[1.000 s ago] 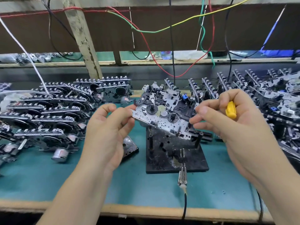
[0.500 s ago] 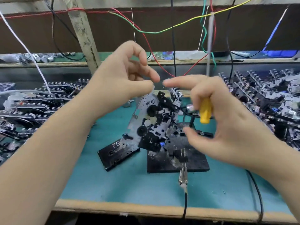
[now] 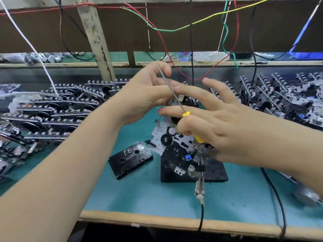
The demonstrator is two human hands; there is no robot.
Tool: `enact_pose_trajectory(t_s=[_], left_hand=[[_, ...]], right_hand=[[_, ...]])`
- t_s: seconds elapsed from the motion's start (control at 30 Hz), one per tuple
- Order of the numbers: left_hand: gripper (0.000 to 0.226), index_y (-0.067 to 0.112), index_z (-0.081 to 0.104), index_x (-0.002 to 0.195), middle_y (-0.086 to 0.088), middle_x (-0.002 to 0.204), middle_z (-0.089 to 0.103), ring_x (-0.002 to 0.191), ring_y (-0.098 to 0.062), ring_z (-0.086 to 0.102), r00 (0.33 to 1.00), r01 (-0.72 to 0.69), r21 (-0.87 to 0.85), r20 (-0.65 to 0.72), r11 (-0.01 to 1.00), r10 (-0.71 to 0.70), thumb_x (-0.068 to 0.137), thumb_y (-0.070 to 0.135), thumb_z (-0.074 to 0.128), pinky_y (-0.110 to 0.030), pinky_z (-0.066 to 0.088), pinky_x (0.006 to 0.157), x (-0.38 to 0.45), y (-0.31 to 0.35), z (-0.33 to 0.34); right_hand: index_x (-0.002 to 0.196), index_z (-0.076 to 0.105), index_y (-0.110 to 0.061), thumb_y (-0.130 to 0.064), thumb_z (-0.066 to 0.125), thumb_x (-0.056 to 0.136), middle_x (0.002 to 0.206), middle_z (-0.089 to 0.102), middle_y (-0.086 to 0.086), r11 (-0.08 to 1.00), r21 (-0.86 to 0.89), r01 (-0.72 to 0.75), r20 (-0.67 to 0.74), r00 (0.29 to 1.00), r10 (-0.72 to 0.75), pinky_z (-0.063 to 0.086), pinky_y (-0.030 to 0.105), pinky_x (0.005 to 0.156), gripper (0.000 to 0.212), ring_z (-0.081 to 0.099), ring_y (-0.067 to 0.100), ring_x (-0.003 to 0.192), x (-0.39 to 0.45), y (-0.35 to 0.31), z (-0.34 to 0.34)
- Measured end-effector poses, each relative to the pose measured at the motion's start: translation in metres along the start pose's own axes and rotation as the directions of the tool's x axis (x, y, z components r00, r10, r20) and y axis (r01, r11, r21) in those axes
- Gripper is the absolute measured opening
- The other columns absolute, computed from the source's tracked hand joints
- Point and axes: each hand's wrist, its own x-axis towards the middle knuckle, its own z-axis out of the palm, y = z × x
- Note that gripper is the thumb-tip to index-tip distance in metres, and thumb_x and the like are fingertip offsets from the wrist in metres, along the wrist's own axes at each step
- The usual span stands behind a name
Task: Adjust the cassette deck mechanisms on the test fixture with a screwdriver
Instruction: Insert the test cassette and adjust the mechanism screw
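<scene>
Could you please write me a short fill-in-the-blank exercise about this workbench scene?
1. The screwdriver has a ____ handle.
2. The screwdriver is held in the ____ hand.
3. The black cassette lies to the ____ of the fixture base.
4. The bench mat is ____.

Missing words: yellow; right; left; teal

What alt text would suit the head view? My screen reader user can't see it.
Two bare hands hold a cassette deck mechanism tilted above a black test fixture; the right hand grips a yellow-handled screwdriver, shaft pointing up past the left hand. A black cassette lies on the teal bench.
</scene>
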Motion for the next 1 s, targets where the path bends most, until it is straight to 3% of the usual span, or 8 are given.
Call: enact_pose_trajectory(t_s=[0.1, 0.27, 0.37, 0.5, 0.63, 0.8, 0.9, 1.0], left_hand=[[0.035, 0.018, 0.041, 0.101, -0.025, 0.099, 0.061, 0.084, -0.035, 0.043, 1.000, 0.015, -0.014, 0.008, 1.000, -0.015, 0.088, -0.014, 0.051, -0.026, 0.030, 0.051, 0.004, -0.004, 0.002], [0.031, 0.016, 0.044, 0.106, -0.008, 0.086, 0.073, 0.057, -0.012, 0.063, 1.000, 0.029, -0.024, 0.011, 0.999, -0.029, 0.096, -0.012, 0.053, -0.017, 0.047, 0.053, 0.008, -0.009, 0.002], [0.032, 0.013, 0.042, 0.112, -0.007, 0.087, 0.076, 0.067, -0.015, 0.069, 0.997, 0.044, -0.035, 0.059, 0.998, -0.042, 0.094, -0.007, 0.060, -0.020, 0.050, 0.060, 0.010, -0.009, 0.005], [0.034, 0.013, 0.041, 0.113, -0.003, 0.083, 0.076, 0.074, -0.026, 0.060, 0.995, 0.039, 0.028, 0.088, 0.999, -0.041, 0.094, -0.008, 0.060, -0.034, 0.037, 0.066, 0.012, -0.013, 0.012], [0.033, 0.013, 0.048, 0.114, -0.008, 0.101, 0.077, 0.090, -0.024, 0.072, 0.999, 0.004, -0.019, 0.034, 1.000, -0.004, 0.092, -0.007, 0.062, -0.029, 0.057, 0.076, 0.015, -0.013, 0.014], [0.043, 0.026, 0.053, 0.126, 0.009, 0.123, 0.072, 0.118, -0.013, 0.066, 1.000, -0.001, 0.289, 0.005, 0.957, 0.000, 0.087, 0.031, 0.071, -0.044, 0.048, 0.105, -0.005, -0.018, -0.012], [0.076, 0.038, 0.048, 0.135, 0.021, 0.132, 0.064, 0.126, 0.002, 0.056, 0.985, 0.080, 0.478, 0.096, 0.875, -0.142, 0.069, 0.049, 0.082, -0.035, 0.035, 0.112, -0.029, -0.034, -0.021], [0.099, 0.045, 0.039, 0.145, 0.031, 0.139, 0.053, 0.130, 0.017, 0.041, 0.985, 0.046, 0.675, 0.091, 0.737, -0.145, 0.060, 0.052, 0.091, -0.018, 0.029, 0.110, -0.040, -0.051, -0.018]], right_hand=[[0.110, 0.036, -0.020, 0.010, 0.052, 0.065, 0.154, 0.046, 0.002, 0.997, -0.071, 0.008, -0.047, 0.999, -0.012, 0.021, 0.064, 0.116, 0.056, 0.025, 0.040, 0.149, 0.000, 0.002, 0.007], [0.106, 0.037, -0.017, -0.005, 0.059, 0.057, 0.134, 0.059, 0.007, 0.990, -0.111, -0.083, -0.041, 0.996, 0.079, 0.029, 0.052, 0.100, 0.054, 0.044, 0.042, 0.134, 0.005, -0.002, 0.002], [0.104, 0.037, -0.019, -0.017, 0.064, 0.050, 0.115, 0.062, 0.003, 0.987, -0.110, -0.120, -0.009, 0.993, 0.120, 0.031, 0.050, 0.091, 0.060, 0.049, 0.041, 0.124, 0.008, -0.006, -0.003], [0.097, 0.036, -0.022, -0.029, 0.072, 0.045, 0.097, 0.058, -0.006, 0.985, -0.041, -0.168, 0.007, 0.986, 0.169, 0.028, 0.047, 0.089, 0.064, 0.048, 0.038, 0.120, 0.010, -0.006, -0.003], [0.097, 0.044, -0.018, -0.042, 0.068, 0.047, 0.096, 0.054, -0.005, 0.959, 0.048, -0.279, 0.010, 0.960, 0.278, 0.026, 0.046, 0.090, 0.061, 0.046, 0.034, 0.119, 0.004, -0.004, 0.004], [0.094, 0.026, -0.031, -0.061, 0.063, 0.041, 0.102, 0.045, -0.003, 0.715, 0.323, -0.621, 0.193, 0.782, 0.592, 0.015, 0.029, 0.083, 0.071, 0.030, 0.019, 0.107, -0.010, 0.003, 0.024], [0.097, 0.030, -0.029, -0.058, 0.075, 0.043, 0.097, 0.038, -0.009, 0.614, 0.374, -0.695, 0.270, 0.715, 0.645, 0.020, 0.033, 0.085, 0.076, 0.025, 0.017, 0.099, -0.012, 0.003, 0.042], [0.098, 0.033, -0.025, -0.053, 0.077, 0.048, 0.087, 0.036, -0.013, 0.641, 0.365, -0.675, 0.252, 0.735, 0.630, 0.027, 0.038, 0.084, 0.073, 0.029, 0.021, 0.097, -0.005, 0.002, 0.054]])
